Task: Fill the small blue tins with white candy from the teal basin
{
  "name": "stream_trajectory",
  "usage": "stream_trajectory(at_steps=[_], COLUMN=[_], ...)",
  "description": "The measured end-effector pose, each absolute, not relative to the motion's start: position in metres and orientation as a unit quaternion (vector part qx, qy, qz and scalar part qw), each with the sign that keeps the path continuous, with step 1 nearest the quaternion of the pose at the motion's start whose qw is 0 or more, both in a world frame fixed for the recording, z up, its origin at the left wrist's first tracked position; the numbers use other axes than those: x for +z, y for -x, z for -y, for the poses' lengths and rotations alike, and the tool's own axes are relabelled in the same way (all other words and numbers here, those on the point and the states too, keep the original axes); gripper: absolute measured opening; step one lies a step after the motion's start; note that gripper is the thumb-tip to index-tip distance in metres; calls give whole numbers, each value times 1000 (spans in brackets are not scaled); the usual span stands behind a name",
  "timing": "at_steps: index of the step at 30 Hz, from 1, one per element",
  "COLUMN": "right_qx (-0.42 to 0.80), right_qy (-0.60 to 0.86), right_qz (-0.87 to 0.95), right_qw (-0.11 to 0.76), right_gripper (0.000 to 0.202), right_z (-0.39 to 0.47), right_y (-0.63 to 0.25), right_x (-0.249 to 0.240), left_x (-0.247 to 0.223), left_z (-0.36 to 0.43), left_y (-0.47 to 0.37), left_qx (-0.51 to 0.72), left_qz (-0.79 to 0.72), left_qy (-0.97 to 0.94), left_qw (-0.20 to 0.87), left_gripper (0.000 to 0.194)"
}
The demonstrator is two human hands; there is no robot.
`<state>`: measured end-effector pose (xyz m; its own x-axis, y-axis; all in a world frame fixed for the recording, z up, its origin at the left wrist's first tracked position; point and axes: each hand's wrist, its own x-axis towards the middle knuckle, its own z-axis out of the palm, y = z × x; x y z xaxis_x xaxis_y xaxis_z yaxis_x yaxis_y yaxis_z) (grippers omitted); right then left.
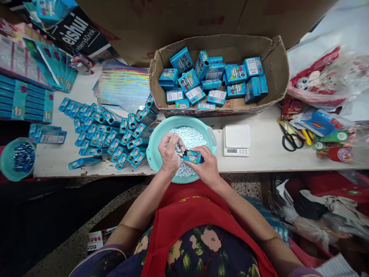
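Observation:
Over a mint-green plastic colander of small pale candies, my right hand grips a small blue candy box lying on its side. The box's dark opening faces left, toward my left hand. My left hand is closed, its fingers curled around a few pale candies at that opening. Left of the colander stand many small blue boxes in rows, with round holes on their upturned ends.
Behind the colander sits an open cardboard box with several blue boxes inside. A white digital scale and black-handled scissors are to the right. Shiny silver sheets lie back left. A smaller green basin of dark blue wrapped pieces is far left.

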<state>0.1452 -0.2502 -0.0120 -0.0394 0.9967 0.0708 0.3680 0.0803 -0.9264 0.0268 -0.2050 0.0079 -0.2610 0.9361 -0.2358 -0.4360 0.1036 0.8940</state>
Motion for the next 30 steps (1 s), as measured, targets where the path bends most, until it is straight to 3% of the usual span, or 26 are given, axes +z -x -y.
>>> stream_trajectory(at_steps=[13, 30], right_qx=[375, 410], right_qy=[572, 560], right_qz=[595, 577], right_qw=[421, 430], right_gripper=[30, 27], right_z=[248, 248], right_y=[-150, -139], right_x=[1, -7], left_x=[27, 17], left_z=[205, 196], left_y=[-39, -40], left_qx=[617, 612], left_qz=[-502, -505], left_qy=[-274, -293], left_qw=[540, 534], left_gripper=[24, 29])
